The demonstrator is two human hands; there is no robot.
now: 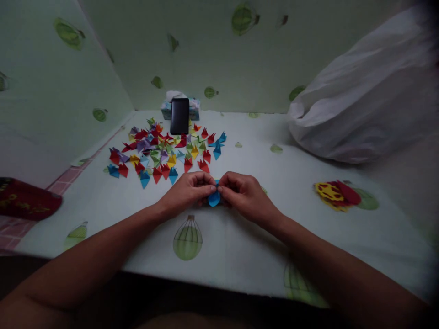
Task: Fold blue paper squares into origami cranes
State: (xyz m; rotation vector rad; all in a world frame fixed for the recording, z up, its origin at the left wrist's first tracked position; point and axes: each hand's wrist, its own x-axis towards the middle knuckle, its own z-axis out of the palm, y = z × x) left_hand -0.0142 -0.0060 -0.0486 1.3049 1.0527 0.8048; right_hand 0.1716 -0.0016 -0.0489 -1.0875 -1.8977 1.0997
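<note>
A small piece of folded blue paper (214,199) is pinched between both hands over the middle of the table. My left hand (192,186) grips it from the left with thumb and fingers, and my right hand (242,192) pinches it from the right. The two thumbs meet near its upper part, so some of the folds are hidden. Beyond the left hand, many small folded paper figures (165,172) in red, blue, yellow, green and purple lie spread over the table.
A dark phone (179,116) leans on a tissue box (195,109) at the back. To the right bulges a large white plastic bag (356,96). A red and yellow item (334,194) lies at the right, and a dark red object (29,199) at the left edge. The table (240,256) has a balloon-print cover.
</note>
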